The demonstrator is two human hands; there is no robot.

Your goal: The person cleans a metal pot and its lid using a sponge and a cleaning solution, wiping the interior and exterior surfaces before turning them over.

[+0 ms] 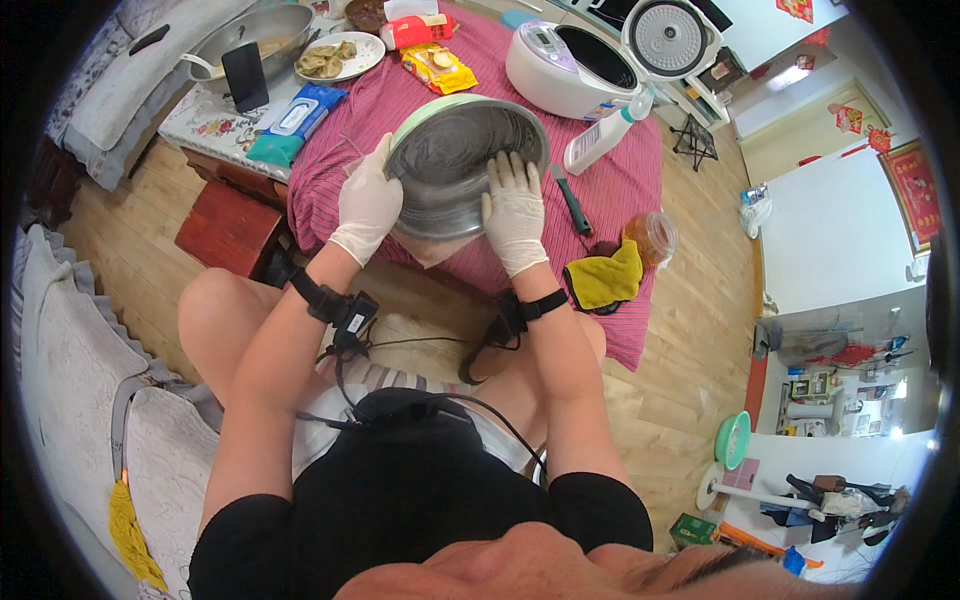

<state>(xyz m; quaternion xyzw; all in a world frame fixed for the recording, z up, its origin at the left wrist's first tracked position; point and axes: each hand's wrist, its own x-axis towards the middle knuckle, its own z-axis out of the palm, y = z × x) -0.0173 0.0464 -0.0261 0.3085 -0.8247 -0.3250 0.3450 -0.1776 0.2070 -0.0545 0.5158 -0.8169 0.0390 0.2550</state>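
A round metal pot (450, 161), dark grey inside with swirling smears and pale green outside, is tilted towards me over the table. My left hand (370, 199), in a white disposable glove, grips its left rim. The gloved right hand (516, 210) lies against the inner wall on the right, fingers slightly apart, with grey smudges on the fingertips. Beneath the pot shows a light brown sheet (435, 251), its material unclear. Right of my right hand lies a scraper (571, 202) with a dark green handle. A white spray bottle (607, 135) lies just beyond it.
An open rice cooker (547, 75) stands at the back of the table's pink striped cloth (480, 52). A yellow-green cloth (606, 277) and a plastic jar (651, 238) are at the right. Blue wipes (298, 120), a phone (244, 77) and a plate of dumplings (367, 56) sit left. Cables (420, 340) run between my wrists.
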